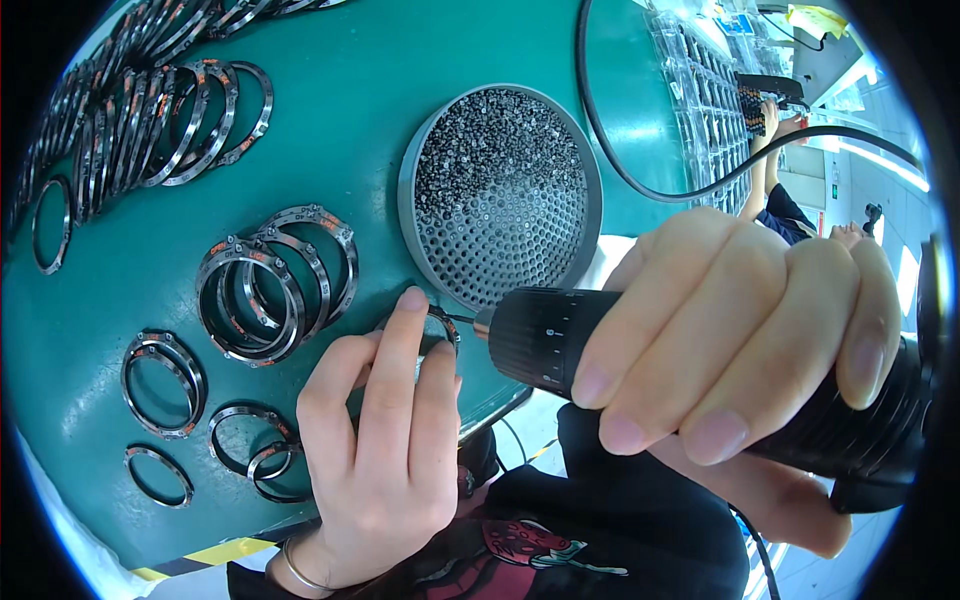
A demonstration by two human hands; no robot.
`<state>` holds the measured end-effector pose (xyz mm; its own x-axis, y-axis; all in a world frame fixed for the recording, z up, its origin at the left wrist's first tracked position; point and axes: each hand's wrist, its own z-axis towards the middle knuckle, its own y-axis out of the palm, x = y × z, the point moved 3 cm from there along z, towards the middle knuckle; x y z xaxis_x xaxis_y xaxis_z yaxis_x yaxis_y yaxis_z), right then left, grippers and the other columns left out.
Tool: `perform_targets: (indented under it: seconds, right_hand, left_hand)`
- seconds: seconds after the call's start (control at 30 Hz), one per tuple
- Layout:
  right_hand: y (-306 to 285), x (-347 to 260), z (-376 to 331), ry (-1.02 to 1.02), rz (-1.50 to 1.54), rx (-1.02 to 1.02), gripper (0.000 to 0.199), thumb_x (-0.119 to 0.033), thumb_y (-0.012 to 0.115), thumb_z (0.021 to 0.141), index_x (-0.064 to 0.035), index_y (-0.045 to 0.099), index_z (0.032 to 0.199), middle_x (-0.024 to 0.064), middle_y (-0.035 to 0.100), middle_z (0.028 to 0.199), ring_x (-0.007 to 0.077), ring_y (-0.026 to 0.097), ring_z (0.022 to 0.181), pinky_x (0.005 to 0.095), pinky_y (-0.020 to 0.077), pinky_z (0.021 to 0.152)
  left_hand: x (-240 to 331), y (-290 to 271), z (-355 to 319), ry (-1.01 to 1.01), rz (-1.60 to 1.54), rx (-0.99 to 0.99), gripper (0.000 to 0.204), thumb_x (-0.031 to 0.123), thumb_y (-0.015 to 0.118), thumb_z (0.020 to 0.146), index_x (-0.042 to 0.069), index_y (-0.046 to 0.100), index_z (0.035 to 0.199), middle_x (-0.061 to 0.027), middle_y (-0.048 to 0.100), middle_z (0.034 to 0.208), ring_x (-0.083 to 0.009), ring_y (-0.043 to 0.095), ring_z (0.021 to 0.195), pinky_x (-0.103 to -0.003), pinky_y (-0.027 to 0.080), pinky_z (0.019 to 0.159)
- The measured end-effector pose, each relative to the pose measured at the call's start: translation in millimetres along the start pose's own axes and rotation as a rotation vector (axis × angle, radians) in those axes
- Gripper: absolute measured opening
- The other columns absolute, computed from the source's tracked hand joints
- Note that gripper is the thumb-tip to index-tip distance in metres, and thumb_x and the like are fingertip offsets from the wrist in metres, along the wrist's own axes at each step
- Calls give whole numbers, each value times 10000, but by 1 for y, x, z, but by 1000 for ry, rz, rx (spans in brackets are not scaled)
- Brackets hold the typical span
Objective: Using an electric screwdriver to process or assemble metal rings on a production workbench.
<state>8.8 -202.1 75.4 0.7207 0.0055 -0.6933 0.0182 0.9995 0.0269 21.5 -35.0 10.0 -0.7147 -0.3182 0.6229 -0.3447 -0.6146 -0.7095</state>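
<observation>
My right hand (740, 330) is wrapped round a black electric screwdriver (540, 340), which lies nearly level and points left. Its thin bit reaches the edge of a dark metal bezel ring (447, 326); whether it sits in a screw I cannot tell. The fingers of my left hand (385, 440) press on that ring against the table and cover most of it. Just beyond the bit stands a round grey dish (408, 190) with a perforated bottom, holding a heap of tiny dark screws (490, 140) on its far side.
Several loose bezel rings (300, 285) lie left of my left hand on the green table mat (370, 120). A long row of rings (140, 130) leans together at the far left. A black cable (640, 185) loops past the dish. Clear plastic trays (705, 110) and another person's arm (765, 150) are at far right.
</observation>
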Motion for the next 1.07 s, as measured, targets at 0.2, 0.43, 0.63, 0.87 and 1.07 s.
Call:
perform_targets:
  seconds: [0.2, 0.43, 0.63, 0.87, 1.07]
  right_hand:
    - [6, 0, 5, 44, -4, -106, 661, -413, 750, 824, 50, 386, 1124, 141, 603, 812, 205, 613, 514, 297, 533, 382]
    - [-6, -4, 1, 75, 70, 74, 675, -491, 731, 813, 4, 399, 1128, 100, 577, 842, 193, 587, 556, 320, 517, 449]
    - [-36, -13, 5, 56, -74, 214, 798, -703, 689, 721, -27, 494, 1096, 71, 563, 841, 188, 562, 594, 330, 441, 524]
    - [-30, -1, 3, 50, -102, 176, 874, -795, 602, 718, -19, 531, 1114, 93, 578, 871, 210, 593, 631, 344, 453, 520]
    - [-29, -4, 8, 58, -148, 26, 868, -781, 569, 758, -17, 511, 1167, 113, 587, 906, 217, 604, 631, 344, 475, 527]
  left_hand:
    - [2, -1, 2, 32, 59, 51, 161, -5, 656, 730, -75, 630, 873, -202, 642, 1108, -291, 551, 892, -330, 491, 729]
    - [2, -4, -3, 53, 79, 33, 171, 89, 680, 817, -50, 632, 904, -197, 633, 1100, -309, 549, 901, -352, 489, 729]
    - [2, -7, -1, 11, 55, -9, 328, 255, 719, 829, -11, 589, 970, -205, 584, 1138, -343, 523, 965, -402, 465, 784]
    - [0, -4, -2, 17, 66, 5, 218, 87, 693, 766, -10, 592, 933, -210, 598, 1157, -341, 545, 989, -385, 470, 811]
    - [-4, -4, -5, 20, 62, 19, 168, 27, 643, 747, -13, 614, 908, -202, 618, 1135, -321, 574, 985, -374, 485, 853]
